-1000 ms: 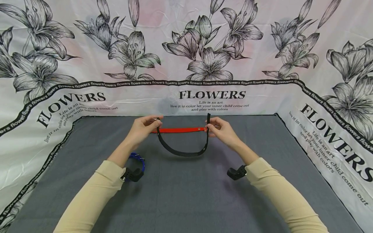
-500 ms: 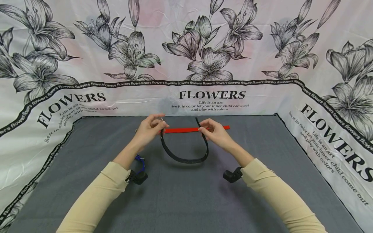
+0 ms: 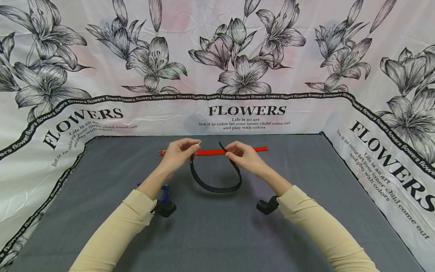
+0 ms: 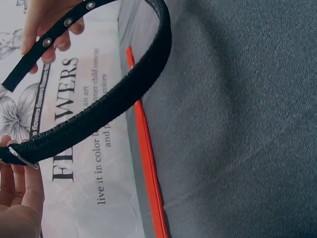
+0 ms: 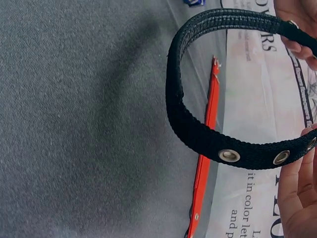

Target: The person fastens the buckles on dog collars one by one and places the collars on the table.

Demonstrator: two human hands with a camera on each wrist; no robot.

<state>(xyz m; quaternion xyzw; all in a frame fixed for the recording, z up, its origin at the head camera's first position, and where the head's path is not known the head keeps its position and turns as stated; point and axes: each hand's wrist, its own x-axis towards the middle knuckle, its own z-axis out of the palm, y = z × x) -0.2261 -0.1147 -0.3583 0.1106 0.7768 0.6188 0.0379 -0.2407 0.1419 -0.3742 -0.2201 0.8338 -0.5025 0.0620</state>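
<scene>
A black collar [image 3: 215,189] hangs in a U between the two hands above the table. My left hand [image 3: 178,155] pinches its buckle end between thumb and fingers; a thin silver metal loop [image 4: 24,158] shows there in the left wrist view. The other end is pinched by my right hand [image 3: 245,158], with the tip sticking up past the fingers. Metal eyelets [image 5: 229,155] run along that end in the right wrist view. Behind the hands, a red collar [image 3: 210,152] lies stretched flat, partly covered by them.
A blue collar [image 3: 165,192], curled in a loop, lies on the grey table cloth [image 3: 217,234] beside my left forearm, which partly hides it. A white flower-printed cloth [image 3: 251,117] stands up along the back and both sides.
Both hands have come closer together, bringing the collar's two ends nearer and deepening its loop. The tip at the right hand now leans left. More of the red collar shows at both ends.
</scene>
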